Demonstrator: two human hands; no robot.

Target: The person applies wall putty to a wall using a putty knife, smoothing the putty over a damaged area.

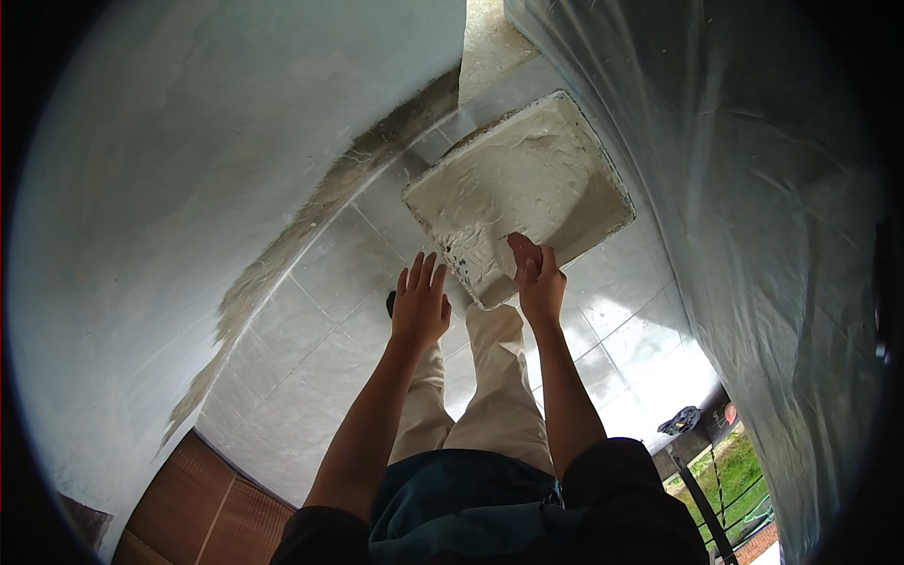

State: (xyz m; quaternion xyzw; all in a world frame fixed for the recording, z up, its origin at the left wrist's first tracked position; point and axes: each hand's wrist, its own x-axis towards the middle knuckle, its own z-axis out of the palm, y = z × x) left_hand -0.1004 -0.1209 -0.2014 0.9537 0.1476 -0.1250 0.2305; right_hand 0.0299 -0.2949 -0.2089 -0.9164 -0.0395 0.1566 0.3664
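A rectangular tray [603, 215] stands on the tiled floor ahead of me, at knee height or lower. Thick cream plaster-like paste [527, 174] spreads inside it, with lumps and dark specks at the near left corner. My right hand [542, 287] is closed round a flat reddish-brown piece [523, 252], whose far end reaches over the near side of the tray; its exact kind does not show. To the left of the tray, my left hand [421, 299] hovers with fingers stretched and apart, holding nothing.
A pale coated wall [188, 188] rises on the left, with a rough brown unfinished strip [301, 221] along its foot. Clear plastic sheeting [753, 235] hangs on the right. Brown panels [202, 504] lie at lower left. A dark crumpled item [680, 420] is at lower right.
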